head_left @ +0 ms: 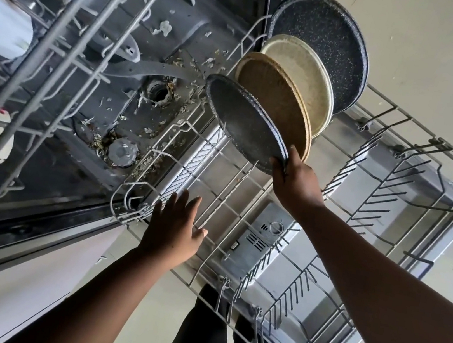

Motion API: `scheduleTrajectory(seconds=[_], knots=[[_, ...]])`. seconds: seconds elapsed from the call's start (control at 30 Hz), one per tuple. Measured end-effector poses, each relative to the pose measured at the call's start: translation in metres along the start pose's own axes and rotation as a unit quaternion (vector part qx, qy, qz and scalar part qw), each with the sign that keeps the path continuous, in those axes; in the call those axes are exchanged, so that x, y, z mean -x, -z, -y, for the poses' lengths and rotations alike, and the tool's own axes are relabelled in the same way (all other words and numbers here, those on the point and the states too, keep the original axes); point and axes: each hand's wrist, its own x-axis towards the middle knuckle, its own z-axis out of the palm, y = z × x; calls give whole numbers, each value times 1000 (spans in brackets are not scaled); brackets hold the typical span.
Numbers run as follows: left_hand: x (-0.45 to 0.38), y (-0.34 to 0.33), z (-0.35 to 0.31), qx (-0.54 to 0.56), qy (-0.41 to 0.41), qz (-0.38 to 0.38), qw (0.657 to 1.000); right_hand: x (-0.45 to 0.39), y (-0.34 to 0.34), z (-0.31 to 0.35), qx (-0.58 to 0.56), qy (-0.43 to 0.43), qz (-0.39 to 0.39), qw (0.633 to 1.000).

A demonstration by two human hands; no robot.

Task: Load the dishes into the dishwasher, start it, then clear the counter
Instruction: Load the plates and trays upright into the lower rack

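- A dark speckled plate [244,121] is held on edge at its near rim by the right hand [295,181], fingers curled over the front face and the thumb behind; it stands in the lower rack [392,196], nearest of a row of four.
- Behind it, toward the far right, a brown plate [276,105], a cream plate [301,76] and a larger dark speckled plate [321,41] are slotted upright between the tines.
- The left hand [174,228] is spread and relaxed over the rack's left side, grasping nothing; whether it touches the wire cannot be told.
- The plate is judged rigid, moderately heavy and breakable if knocked against its neighbour; a glazed surface is likely slippery when wet.
- The rim is the sensible hold, pinched opposite the tines so the lower edge can seat in its slot.
- Food debris is scattered on the tub floor [128,115]; the upper rack [74,19] overhangs at far left.
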Motion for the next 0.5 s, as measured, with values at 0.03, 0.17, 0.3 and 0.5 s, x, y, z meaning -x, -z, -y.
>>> scheduleTrajectory(seconds=[0.03, 0.17, 0.3, 0.5], knots=[[-1, 0, 0, -4, 0, 2, 1000, 0, -3, 0, 9, -18, 5, 1000], [-2, 0, -3, -18, -2, 9, 1000, 5, -10, -4, 55, -104, 26, 993], [-2, 2, -5, -36, -7, 8, 999, 10, -12, -9, 81, -138, 69, 985], [2, 7, -11, -37, -8, 0, 999, 17, -3, -10, 101, -170, 117, 973]])
